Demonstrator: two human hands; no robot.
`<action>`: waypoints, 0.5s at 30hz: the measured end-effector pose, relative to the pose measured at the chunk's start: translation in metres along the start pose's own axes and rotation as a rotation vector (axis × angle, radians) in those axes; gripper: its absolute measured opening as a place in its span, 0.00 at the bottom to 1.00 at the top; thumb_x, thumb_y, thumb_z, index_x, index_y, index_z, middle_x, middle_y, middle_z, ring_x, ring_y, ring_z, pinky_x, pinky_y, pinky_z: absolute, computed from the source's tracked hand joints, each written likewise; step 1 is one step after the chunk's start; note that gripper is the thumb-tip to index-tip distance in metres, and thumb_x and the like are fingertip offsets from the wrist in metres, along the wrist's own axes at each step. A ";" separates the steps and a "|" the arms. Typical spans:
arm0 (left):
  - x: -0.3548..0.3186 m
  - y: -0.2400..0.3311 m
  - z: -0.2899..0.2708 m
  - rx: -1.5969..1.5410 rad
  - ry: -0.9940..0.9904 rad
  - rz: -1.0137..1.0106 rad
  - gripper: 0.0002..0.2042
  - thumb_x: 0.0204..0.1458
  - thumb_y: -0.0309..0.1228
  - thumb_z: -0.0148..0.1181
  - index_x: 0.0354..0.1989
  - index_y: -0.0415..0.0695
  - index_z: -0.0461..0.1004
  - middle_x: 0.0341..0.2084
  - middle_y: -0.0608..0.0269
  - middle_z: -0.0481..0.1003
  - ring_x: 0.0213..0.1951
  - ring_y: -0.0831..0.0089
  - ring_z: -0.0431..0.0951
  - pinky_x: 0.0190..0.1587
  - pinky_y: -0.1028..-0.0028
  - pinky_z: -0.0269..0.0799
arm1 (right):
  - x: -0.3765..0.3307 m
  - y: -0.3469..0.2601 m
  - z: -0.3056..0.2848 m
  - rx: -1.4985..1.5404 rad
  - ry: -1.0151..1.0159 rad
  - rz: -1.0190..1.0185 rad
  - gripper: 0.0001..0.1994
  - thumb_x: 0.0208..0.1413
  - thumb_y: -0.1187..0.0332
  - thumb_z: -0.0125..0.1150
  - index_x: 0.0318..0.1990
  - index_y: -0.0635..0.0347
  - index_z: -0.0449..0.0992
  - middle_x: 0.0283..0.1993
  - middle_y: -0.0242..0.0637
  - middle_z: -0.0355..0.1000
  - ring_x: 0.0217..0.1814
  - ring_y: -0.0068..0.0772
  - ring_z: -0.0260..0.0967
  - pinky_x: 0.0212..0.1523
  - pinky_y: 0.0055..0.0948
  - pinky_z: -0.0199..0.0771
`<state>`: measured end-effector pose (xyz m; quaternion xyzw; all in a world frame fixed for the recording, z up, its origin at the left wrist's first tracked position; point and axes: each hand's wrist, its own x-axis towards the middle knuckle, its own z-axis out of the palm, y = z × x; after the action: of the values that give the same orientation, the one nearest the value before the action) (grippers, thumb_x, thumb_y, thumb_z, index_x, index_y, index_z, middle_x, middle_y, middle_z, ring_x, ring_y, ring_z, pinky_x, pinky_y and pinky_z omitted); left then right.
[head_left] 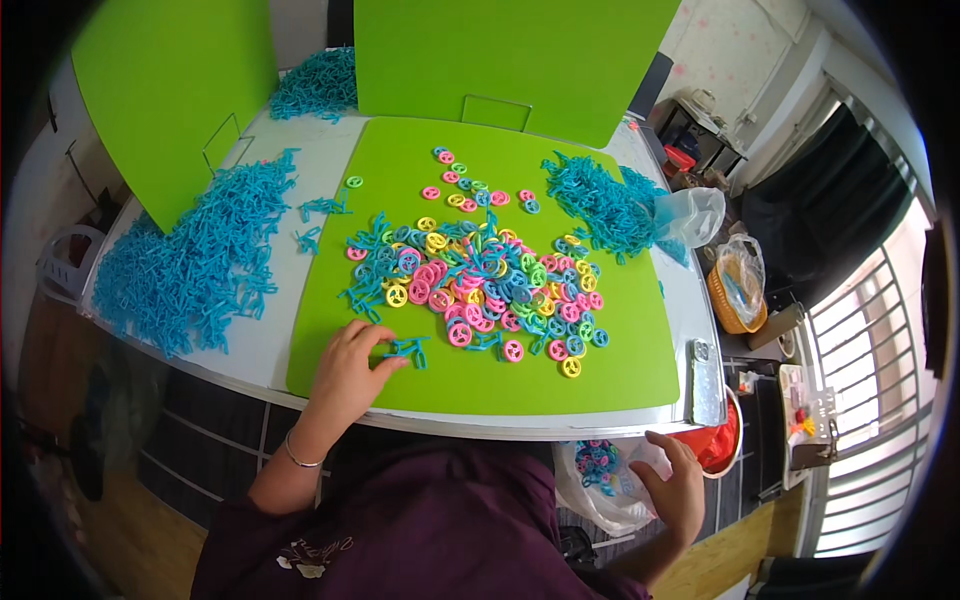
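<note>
Near the front edge of the green board, my left hand (350, 370) has its thumb and forefinger bent around the end of a small teal plastic frame piece (408, 350); the exact contact is hard to make out. A mixed heap of small spoked plastic wheels (480, 290) in pink, yellow, green and blue lies ahead of it, with more teal frame pieces (372, 235) among them. My right hand (675, 485) is below the table's front edge at the right, thumb and fingers apart with nothing in them. Beside it hangs a clear plastic bag (600, 485) containing assembled teal and pink pieces.
Large piles of teal pieces lie on the white table at left (200, 265), back (318, 85) and right (605, 205). Upright green panels (500, 60) stand behind the flat green board (480, 390). A phone-like slab (708, 385) rests at the right corner, above a red bag (712, 445).
</note>
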<state>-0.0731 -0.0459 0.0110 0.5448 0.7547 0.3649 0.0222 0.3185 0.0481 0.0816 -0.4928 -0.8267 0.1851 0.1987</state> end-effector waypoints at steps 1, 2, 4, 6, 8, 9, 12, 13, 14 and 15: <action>0.001 0.003 0.002 -0.083 -0.028 -0.076 0.17 0.40 0.31 0.68 0.40 0.42 0.74 0.32 0.61 0.72 0.36 0.63 0.74 0.40 0.67 0.71 | -0.001 -0.004 0.004 -0.099 0.090 -0.006 0.19 0.38 0.75 0.69 0.42 0.63 0.76 0.39 0.42 0.76 0.43 0.40 0.74 0.46 0.33 0.71; 0.002 0.006 0.004 -0.083 -0.028 -0.071 0.17 0.40 0.31 0.68 0.40 0.42 0.74 0.32 0.61 0.72 0.36 0.63 0.74 0.40 0.67 0.71 | 0.001 -0.007 0.013 0.014 0.100 0.011 0.18 0.38 0.76 0.69 0.41 0.63 0.76 0.39 0.43 0.76 0.44 0.40 0.74 0.46 0.32 0.71; 0.004 0.016 0.008 -0.158 -0.006 -0.024 0.17 0.39 0.28 0.68 0.40 0.43 0.75 0.29 0.61 0.74 0.33 0.64 0.75 0.37 0.69 0.72 | 0.009 -0.026 0.030 0.218 0.056 -0.108 0.18 0.39 0.77 0.69 0.42 0.62 0.76 0.42 0.44 0.75 0.46 0.39 0.73 0.47 0.32 0.71; 0.000 0.028 0.008 -0.157 -0.039 0.160 0.17 0.39 0.27 0.68 0.41 0.44 0.75 0.30 0.62 0.74 0.33 0.64 0.75 0.37 0.69 0.72 | 0.024 -0.057 0.054 0.388 0.090 -0.270 0.19 0.40 0.75 0.70 0.43 0.62 0.76 0.42 0.42 0.76 0.46 0.38 0.73 0.47 0.31 0.71; 0.000 0.041 0.014 -0.167 -0.080 0.350 0.18 0.39 0.27 0.68 0.42 0.46 0.75 0.31 0.62 0.74 0.33 0.63 0.75 0.38 0.69 0.72 | 0.039 -0.089 0.083 0.499 0.128 -0.342 0.18 0.42 0.73 0.70 0.44 0.63 0.76 0.40 0.42 0.76 0.45 0.36 0.74 0.47 0.30 0.71; 0.001 0.048 0.017 -0.224 -0.125 0.444 0.18 0.39 0.26 0.68 0.43 0.47 0.75 0.31 0.63 0.74 0.35 0.63 0.74 0.39 0.68 0.72 | 0.045 -0.098 0.096 0.559 0.113 -0.343 0.18 0.44 0.73 0.69 0.44 0.64 0.76 0.40 0.42 0.76 0.44 0.35 0.74 0.47 0.30 0.71; 0.011 0.059 0.021 -0.311 -0.146 0.515 0.17 0.39 0.26 0.67 0.42 0.48 0.76 0.33 0.62 0.74 0.38 0.63 0.73 0.42 0.68 0.71 | 0.063 -0.104 0.118 0.657 -0.188 -0.215 0.15 0.48 0.73 0.67 0.44 0.66 0.76 0.37 0.39 0.77 0.41 0.28 0.74 0.44 0.26 0.71; 0.014 0.063 0.019 -0.338 -0.128 0.501 0.16 0.40 0.26 0.66 0.41 0.48 0.77 0.34 0.62 0.73 0.40 0.63 0.73 0.43 0.68 0.70 | 0.064 -0.099 0.121 0.660 -0.190 -0.220 0.15 0.48 0.73 0.67 0.44 0.66 0.76 0.37 0.39 0.77 0.41 0.28 0.74 0.44 0.26 0.71; 0.018 0.064 0.017 -0.334 -0.125 0.499 0.16 0.40 0.26 0.66 0.41 0.48 0.77 0.34 0.62 0.73 0.40 0.63 0.73 0.43 0.68 0.70 | 0.064 -0.093 0.123 0.712 -0.191 -0.137 0.14 0.49 0.73 0.66 0.44 0.67 0.76 0.36 0.37 0.77 0.39 0.24 0.73 0.42 0.23 0.71; 0.025 0.063 0.016 -0.313 -0.126 0.414 0.15 0.41 0.27 0.65 0.41 0.47 0.77 0.35 0.61 0.72 0.41 0.63 0.72 0.44 0.68 0.69 | 0.065 -0.087 0.125 0.762 -0.192 -0.054 0.13 0.51 0.73 0.64 0.44 0.67 0.76 0.35 0.35 0.76 0.38 0.20 0.71 0.41 0.21 0.71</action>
<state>-0.0250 -0.0079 0.0443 0.6993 0.5586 0.4392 0.0779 0.1621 0.0532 0.0279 -0.3424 -0.7263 0.5185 0.2939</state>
